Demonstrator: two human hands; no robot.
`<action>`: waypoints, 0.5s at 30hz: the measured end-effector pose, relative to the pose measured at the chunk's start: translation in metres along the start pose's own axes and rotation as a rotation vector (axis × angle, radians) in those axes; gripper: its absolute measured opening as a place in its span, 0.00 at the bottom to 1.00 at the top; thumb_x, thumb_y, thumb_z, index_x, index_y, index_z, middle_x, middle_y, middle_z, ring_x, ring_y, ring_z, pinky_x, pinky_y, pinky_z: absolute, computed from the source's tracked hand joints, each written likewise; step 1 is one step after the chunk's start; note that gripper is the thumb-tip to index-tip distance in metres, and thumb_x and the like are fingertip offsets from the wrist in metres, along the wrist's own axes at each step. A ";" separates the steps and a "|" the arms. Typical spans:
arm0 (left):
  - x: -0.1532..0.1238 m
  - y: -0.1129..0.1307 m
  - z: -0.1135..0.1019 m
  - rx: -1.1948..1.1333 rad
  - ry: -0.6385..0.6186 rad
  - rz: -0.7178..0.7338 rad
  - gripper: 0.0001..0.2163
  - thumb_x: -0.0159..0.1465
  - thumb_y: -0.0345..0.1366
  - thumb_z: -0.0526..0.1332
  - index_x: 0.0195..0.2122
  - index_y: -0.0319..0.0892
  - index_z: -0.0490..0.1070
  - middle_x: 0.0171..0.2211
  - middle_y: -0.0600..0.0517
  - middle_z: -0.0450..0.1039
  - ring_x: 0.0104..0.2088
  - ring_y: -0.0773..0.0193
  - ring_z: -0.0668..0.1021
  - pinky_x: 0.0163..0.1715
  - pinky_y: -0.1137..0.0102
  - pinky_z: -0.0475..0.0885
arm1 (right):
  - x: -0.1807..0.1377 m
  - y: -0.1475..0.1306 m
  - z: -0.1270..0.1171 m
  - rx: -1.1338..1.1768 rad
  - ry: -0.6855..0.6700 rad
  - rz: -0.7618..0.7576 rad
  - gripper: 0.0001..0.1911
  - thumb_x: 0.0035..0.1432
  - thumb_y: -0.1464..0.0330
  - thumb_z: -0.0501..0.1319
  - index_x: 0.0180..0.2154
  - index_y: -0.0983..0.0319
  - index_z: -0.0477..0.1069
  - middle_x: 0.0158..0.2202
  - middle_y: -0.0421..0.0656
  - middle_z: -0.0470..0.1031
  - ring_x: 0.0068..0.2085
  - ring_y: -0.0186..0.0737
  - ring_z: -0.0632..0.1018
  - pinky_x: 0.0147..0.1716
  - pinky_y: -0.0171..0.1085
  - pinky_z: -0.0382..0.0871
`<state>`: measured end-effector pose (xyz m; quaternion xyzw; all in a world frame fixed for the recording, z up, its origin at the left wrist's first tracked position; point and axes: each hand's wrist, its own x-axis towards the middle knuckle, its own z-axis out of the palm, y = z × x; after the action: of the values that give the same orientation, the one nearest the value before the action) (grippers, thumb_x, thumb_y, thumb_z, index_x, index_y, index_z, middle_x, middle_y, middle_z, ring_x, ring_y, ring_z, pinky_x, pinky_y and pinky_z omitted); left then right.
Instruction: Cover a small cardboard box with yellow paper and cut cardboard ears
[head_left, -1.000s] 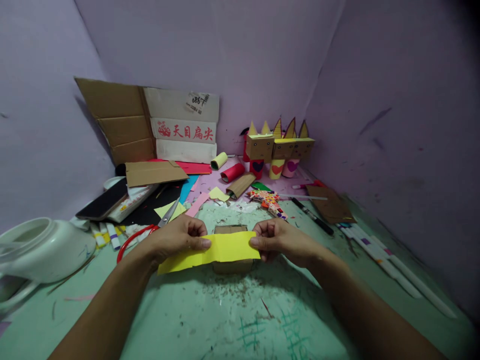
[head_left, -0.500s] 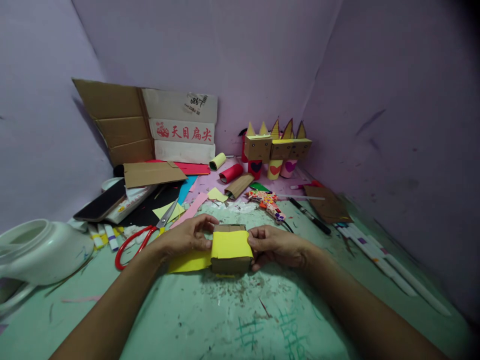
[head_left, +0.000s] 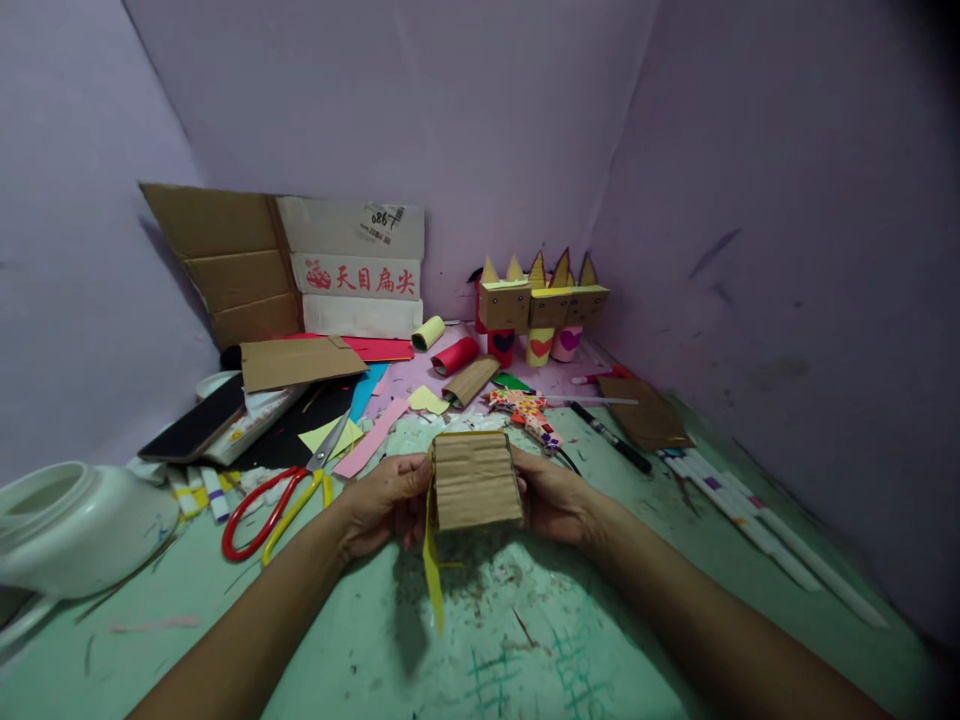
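Observation:
A small cardboard box [head_left: 478, 482] is held up between my two hands, its ribbed brown face turned toward me. My left hand [head_left: 390, 503] grips its left side, thumb at the edge and fingers behind. On the right side my right hand [head_left: 556, 497] is closed on the box, its fingertips partly hidden behind it. A strip of yellow paper [head_left: 432, 580] hangs down from the left edge by my left fingers. A thin yellow line also shows along the top edge. The far side of the box is out of sight.
Scissors [head_left: 287, 492] with red and yellow handles lie left of my hands. Behind the box are a patterned glue gun [head_left: 525, 408], paper rolls [head_left: 455, 356] and cardboard figures [head_left: 504, 303]. A black marker [head_left: 611, 437] lies right; a white pot [head_left: 82, 525] stands left.
The box has been lifted and tipped, so its ribbed brown face shows instead of the yellow-covered one. The yellow strip that lay to the left on the table now hangs down.

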<state>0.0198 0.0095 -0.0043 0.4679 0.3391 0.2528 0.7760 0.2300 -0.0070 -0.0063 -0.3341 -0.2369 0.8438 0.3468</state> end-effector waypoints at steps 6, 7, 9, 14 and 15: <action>0.004 -0.006 -0.006 -0.029 0.035 0.011 0.19 0.51 0.44 0.67 0.39 0.37 0.73 0.22 0.49 0.75 0.24 0.62 0.76 0.27 0.69 0.70 | -0.005 -0.004 0.011 0.038 0.097 0.023 0.24 0.56 0.54 0.57 0.17 0.64 0.60 0.10 0.31 0.58 0.12 0.24 0.62 0.13 0.24 0.61; 0.004 -0.005 -0.005 -0.032 0.038 0.005 0.19 0.51 0.44 0.67 0.39 0.36 0.73 0.23 0.48 0.75 0.26 0.60 0.77 0.28 0.68 0.71 | -0.005 -0.004 0.011 0.038 0.100 0.027 0.24 0.56 0.54 0.56 0.17 0.64 0.61 0.10 0.31 0.58 0.12 0.24 0.62 0.12 0.24 0.61; 0.003 -0.004 -0.002 -0.039 0.045 -0.012 0.19 0.52 0.45 0.66 0.40 0.36 0.73 0.26 0.46 0.76 0.29 0.57 0.78 0.29 0.67 0.71 | -0.005 -0.005 0.011 0.040 0.098 0.036 0.24 0.57 0.54 0.55 0.17 0.64 0.61 0.10 0.31 0.57 0.12 0.25 0.62 0.12 0.25 0.62; 0.002 -0.002 0.004 -0.063 0.075 -0.043 0.18 0.53 0.43 0.66 0.41 0.37 0.73 0.30 0.43 0.78 0.33 0.54 0.79 0.29 0.67 0.72 | -0.005 -0.004 0.010 0.054 0.088 0.040 0.25 0.62 0.55 0.49 0.19 0.64 0.63 0.09 0.32 0.58 0.11 0.26 0.63 0.12 0.26 0.67; 0.002 -0.001 0.005 -0.070 0.080 -0.045 0.18 0.53 0.43 0.66 0.41 0.37 0.73 0.31 0.43 0.78 0.34 0.53 0.79 0.29 0.67 0.72 | -0.005 -0.004 0.010 0.061 0.080 0.038 0.25 0.62 0.55 0.48 0.19 0.64 0.63 0.09 0.32 0.58 0.11 0.26 0.64 0.12 0.27 0.68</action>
<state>0.0246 0.0076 -0.0043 0.4224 0.3712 0.2651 0.7833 0.2269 -0.0096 0.0045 -0.3615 -0.1907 0.8429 0.3498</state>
